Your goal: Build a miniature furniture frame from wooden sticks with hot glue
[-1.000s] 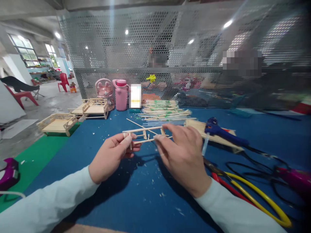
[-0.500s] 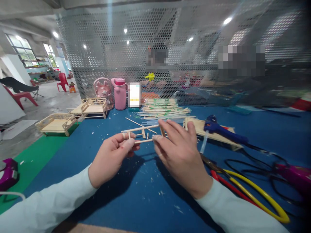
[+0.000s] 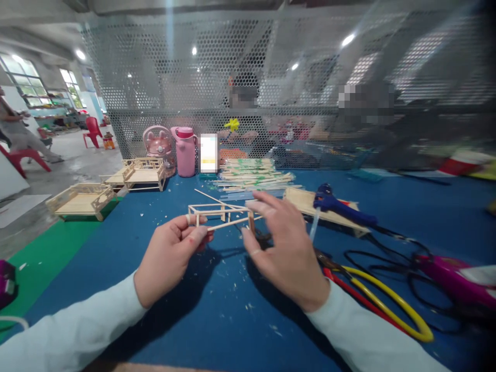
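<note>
Over blue mat [image 3: 232, 325], left hand [image 3: 168, 256] pinches one end of stick frame [image 3: 228, 224]; right hand [image 3: 289, 248] spread about opposite end, contact unclear.

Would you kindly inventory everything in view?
frame: one, pale, centre
models: at least three, pale, left and right
sticks: many, pale, far side
glue gun: one, blue, over right model
pliers: one, red and yellow, right
devices: two, purple, side edges
cables: count unclear, black, right
bottle: one, pink, far side
container: one, pink, left of bottle
screen: one, white, beside bottle
table: one, blue, beneath
strip: one, green, left
mesh: one, grey, behind table
chairs: two, red, left background
people: at least three, colours blurred, background
left hand: one, blue sleeve, on frame's left end
right hand: one, blue sleeve, at frame's right end
</note>
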Motion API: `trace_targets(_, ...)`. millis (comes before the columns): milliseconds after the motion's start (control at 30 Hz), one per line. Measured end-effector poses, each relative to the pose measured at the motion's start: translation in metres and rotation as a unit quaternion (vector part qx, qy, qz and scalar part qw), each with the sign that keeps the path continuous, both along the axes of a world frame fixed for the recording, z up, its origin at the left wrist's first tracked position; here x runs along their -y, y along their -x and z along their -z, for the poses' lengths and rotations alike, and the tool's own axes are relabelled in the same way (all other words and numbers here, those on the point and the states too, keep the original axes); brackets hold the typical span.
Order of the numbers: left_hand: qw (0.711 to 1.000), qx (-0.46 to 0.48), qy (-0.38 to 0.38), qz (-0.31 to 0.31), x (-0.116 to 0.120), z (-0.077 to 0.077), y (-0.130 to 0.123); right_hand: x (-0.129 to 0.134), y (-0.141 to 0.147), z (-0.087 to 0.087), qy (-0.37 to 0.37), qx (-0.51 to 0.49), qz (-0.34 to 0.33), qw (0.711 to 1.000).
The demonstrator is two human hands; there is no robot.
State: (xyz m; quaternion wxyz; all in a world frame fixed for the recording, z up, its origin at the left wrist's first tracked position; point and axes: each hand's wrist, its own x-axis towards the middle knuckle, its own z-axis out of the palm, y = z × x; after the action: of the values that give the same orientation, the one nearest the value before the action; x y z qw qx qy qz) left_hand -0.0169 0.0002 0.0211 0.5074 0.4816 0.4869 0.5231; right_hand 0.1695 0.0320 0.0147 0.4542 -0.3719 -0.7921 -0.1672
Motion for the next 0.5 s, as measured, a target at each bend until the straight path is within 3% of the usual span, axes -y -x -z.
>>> trace_targets(67, 1.0, 0.0, 0.002, 0.004, -0.0005, 0.0006, 0.0003, -0.0027, -0.0049, 0.0021, 0.088, -0.114, -0.024, 0.989)
trace_targets(133, 1.0, 0.005, 0.004, 0.004, -0.0007, 0.0007, 0.0006, -0.0057, -0.0084, 0.0029, 0.221, -0.216, -0.056, 0.949)
trace_targets(200, 1.0, 0.006, 0.007, 0.001, -0.0006, 0.0, 0.0009, -0.0077, -0.0094, 0.0018, 0.376, -0.29, -0.114, 0.873)
trace_targets(267, 1.0, -0.008, 0.011, -0.001, 0.0, -0.0013, 0.0011, -0.0084, -0.0083, -0.0007, 0.49, -0.351, -0.183, 0.777)
trace_targets(367, 0.999, -0.03, 0.012, 0.001, 0.0014, -0.0034, 0.0011, -0.0084, -0.0057, -0.0044, 0.541, -0.43, -0.246, 0.68)
trace_targets(500, 1.0, -0.021, 0.012, 0.0, 0.0026, -0.0042, 0.0008, -0.0086, -0.0038, -0.0056, 0.548, -0.484, -0.267, 0.628)
